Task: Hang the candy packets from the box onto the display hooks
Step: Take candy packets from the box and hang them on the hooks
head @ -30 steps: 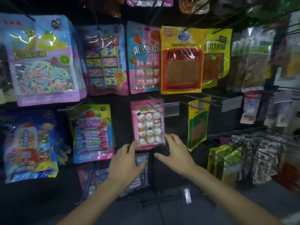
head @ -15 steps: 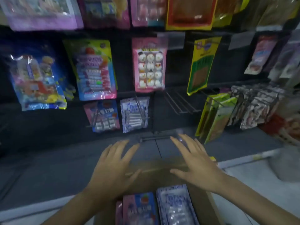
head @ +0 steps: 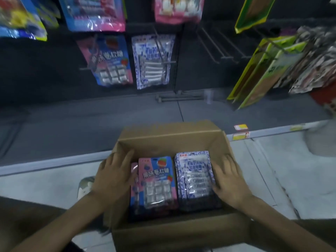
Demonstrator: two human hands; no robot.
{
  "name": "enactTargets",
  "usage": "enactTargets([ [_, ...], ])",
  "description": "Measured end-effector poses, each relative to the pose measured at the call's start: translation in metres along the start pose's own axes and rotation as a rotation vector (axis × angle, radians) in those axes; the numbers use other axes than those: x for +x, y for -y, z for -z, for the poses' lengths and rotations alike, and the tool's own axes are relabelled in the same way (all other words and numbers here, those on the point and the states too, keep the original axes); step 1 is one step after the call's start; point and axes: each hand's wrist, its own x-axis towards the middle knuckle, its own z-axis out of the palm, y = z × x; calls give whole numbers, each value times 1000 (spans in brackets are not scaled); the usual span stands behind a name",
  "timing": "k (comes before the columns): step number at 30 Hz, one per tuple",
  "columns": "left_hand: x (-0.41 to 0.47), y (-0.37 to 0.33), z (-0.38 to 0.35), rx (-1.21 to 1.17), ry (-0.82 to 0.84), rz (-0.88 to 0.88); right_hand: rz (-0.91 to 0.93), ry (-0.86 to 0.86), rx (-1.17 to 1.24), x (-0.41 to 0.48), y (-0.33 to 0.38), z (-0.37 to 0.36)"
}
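Cardboard box [head: 169,140] holds Chinese-lettered pink packet [head: 157,180] and blue-white packet [head: 194,173]; left hand [head: 113,176], right hand [head: 230,180] flat, straight-fingered

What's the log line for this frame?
stage: pick | cardboard box: open | left hand: open, beside pink-blue packets | right hand: open, beside blue-white packets | held: nothing

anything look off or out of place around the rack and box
Yes. What looks like a loose display hook, with its clear tag holder, lies flat on the grey base shelf instead of being mounted. A red and yellow price label also lies askew near the shelf edge.
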Motion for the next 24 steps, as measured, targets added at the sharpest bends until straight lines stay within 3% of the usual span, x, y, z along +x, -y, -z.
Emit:
enactTargets([
  [5, 8, 9, -28, -133, 53, 148, -36, -94, -45, 1, -13, -14],
  [8, 12, 15, -46, -207, 28, 99, -126, -59, 28, 7, -16, -11],
  [11, 18, 5, -40, -491, 39, 321, -161, -43, 69, 10, -16, -11],
  [13, 18, 6, -34, -561, 6, 388, -205, -76, 132, 11, -14, -10],
  [16, 5, 14, -38, -482, 26, 258, -375, -65, 334, 14, -14, -8],
  [21, 8, 32, -48, -358, 128, 502, -601, -32, 398, 33, -18, -5],
  [24, 6, 31, -47, -339, 180, 475, -626, -68, 388, 41, -14, 3],
])
